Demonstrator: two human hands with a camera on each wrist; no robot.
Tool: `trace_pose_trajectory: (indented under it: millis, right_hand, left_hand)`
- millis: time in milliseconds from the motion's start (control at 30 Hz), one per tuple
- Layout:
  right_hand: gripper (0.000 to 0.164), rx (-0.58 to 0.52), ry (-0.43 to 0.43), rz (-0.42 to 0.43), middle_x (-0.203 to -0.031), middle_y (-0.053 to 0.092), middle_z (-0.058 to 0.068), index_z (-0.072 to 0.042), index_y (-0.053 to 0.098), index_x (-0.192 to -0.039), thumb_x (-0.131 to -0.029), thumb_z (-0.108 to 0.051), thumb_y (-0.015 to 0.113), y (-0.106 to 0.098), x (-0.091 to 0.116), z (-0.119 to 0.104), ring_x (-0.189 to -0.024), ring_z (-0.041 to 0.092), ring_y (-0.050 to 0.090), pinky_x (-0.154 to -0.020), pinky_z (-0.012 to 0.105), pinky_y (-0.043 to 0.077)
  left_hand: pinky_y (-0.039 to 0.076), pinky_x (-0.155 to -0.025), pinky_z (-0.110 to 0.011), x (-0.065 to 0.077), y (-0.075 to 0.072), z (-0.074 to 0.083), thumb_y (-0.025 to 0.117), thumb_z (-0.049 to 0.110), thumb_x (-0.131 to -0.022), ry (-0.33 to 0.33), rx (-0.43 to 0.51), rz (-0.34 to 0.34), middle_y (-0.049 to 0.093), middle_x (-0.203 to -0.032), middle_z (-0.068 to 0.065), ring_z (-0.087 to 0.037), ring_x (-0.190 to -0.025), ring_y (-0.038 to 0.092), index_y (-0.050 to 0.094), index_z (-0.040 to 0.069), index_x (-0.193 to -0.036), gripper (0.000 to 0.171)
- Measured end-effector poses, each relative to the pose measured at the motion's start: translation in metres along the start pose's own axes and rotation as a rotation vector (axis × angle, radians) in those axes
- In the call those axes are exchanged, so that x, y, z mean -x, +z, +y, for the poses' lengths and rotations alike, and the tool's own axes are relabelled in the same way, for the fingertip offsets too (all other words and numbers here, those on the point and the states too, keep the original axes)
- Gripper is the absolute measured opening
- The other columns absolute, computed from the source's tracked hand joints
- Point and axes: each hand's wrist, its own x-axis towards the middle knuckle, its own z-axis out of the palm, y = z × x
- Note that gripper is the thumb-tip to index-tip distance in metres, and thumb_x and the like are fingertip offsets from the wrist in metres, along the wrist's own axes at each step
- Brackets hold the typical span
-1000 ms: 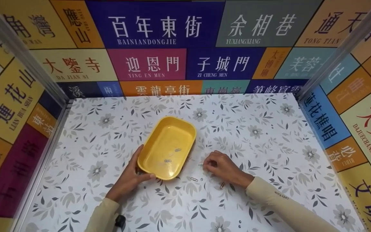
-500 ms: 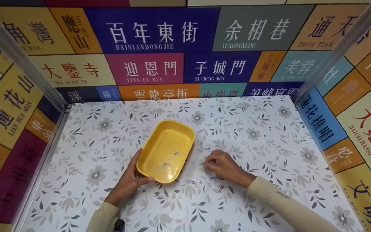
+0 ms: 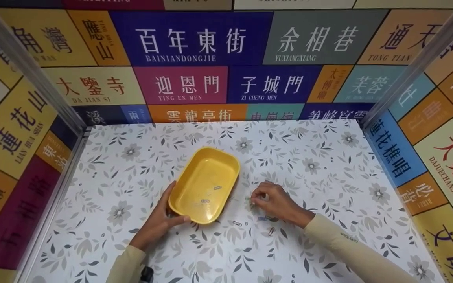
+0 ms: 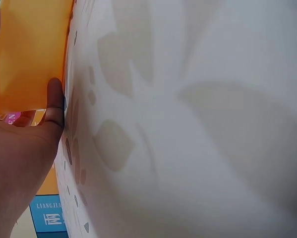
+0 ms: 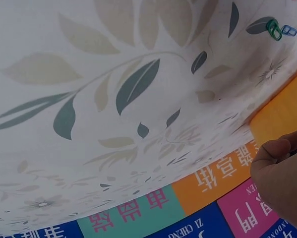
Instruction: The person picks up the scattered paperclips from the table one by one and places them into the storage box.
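A yellow plastic tray (image 3: 193,177) lies tilted on the patterned tabletop, with several paper clips (image 3: 205,201) on its floor. My left hand (image 3: 161,220) grips its near left corner, thumb at the near rim and fingers along the side. To the right of the tray, my right hand (image 3: 277,202) is low over the table, thumb and forefinger pinched together; the paper clip between them is hidden by the fingers. Below that hand lie a blue paper clip (image 3: 262,218) and a red paper clip (image 3: 271,231), with a green paper clip (image 5: 273,29) beside the blue one.
A pale paper clip (image 3: 237,223) lies between the tray and the right hand. The tabletop (image 3: 132,181) has a leaf and flower print. Colourful lettered panels (image 3: 187,82) stand behind it and at both sides.
A teal bit at the right fingertips a second ago is no longer visible. The right hand has shifted slightly, and the blue paper clip beneath it now shows. The left hand stays on the tray.
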Motion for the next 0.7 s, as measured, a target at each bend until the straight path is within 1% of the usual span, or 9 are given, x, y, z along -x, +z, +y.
trace_pose_trajectory:
  millis: [100, 233, 333, 500, 700]
  right_hand:
    - [0.008, 0.007, 0.002, -0.004, -0.09, 0.072, -0.006, -0.011, 0.082, -0.094, -0.099, -0.005, 0.082, -0.002, -0.002, -0.002, -0.089, 0.015, 0.064, -0.08, 0.03, 0.056]
    - [0.008, 0.042, -0.02, -0.009, -0.09, 0.073, -0.006, -0.01, 0.082, -0.093, -0.098, -0.004, 0.082, -0.004, -0.006, -0.004, -0.088, 0.014, 0.064, -0.079, 0.029, 0.055]
    - [0.009, 0.068, -0.037, -0.018, -0.089, 0.073, -0.005, -0.011, 0.082, -0.092, -0.097, -0.003, 0.082, -0.005, -0.009, -0.004, -0.087, 0.014, 0.063, -0.078, 0.031, 0.055]
    - [0.008, 0.086, -0.046, -0.037, -0.089, 0.073, -0.004, -0.01, 0.081, -0.092, -0.096, -0.003, 0.082, -0.005, -0.013, -0.007, -0.089, 0.015, 0.064, -0.081, 0.033, 0.056]
    - [0.009, 0.094, -0.059, -0.055, -0.09, 0.072, -0.004, -0.01, 0.081, -0.093, -0.095, -0.001, 0.081, -0.005, -0.018, -0.012, -0.09, 0.016, 0.063, -0.084, 0.035, 0.056]
  left_hand:
    - [0.003, -0.136, -0.058, 0.0, 0.0, 0.0, 0.098, 0.035, -0.084, -0.005, -0.001, 0.002, 0.016, -0.184, 0.002, -0.028, -0.17, 0.016, 0.013, 0.038, -0.178, 0.126]
    - [0.007, -0.136, -0.056, 0.0, 0.0, -0.001, 0.097, 0.026, -0.086, 0.035, 0.052, -0.017, 0.021, -0.183, 0.0, -0.029, -0.167, 0.024, 0.014, 0.034, -0.178, 0.124]
    - [0.01, -0.136, -0.054, 0.0, 0.0, -0.002, 0.096, 0.023, -0.086, 0.043, 0.076, -0.026, 0.023, -0.183, 0.0, -0.028, -0.167, 0.027, 0.014, 0.035, -0.178, 0.124]
    - [0.007, -0.137, -0.054, -0.001, 0.0, -0.002, 0.098, 0.027, -0.084, 0.015, 0.057, -0.014, 0.021, -0.183, 0.003, -0.027, -0.168, 0.023, 0.013, 0.037, -0.178, 0.127]
    - [0.008, -0.137, -0.054, -0.001, -0.001, -0.003, 0.098, 0.025, -0.084, 0.023, 0.058, -0.015, 0.022, -0.183, 0.002, -0.027, -0.167, 0.024, 0.013, 0.036, -0.178, 0.127]
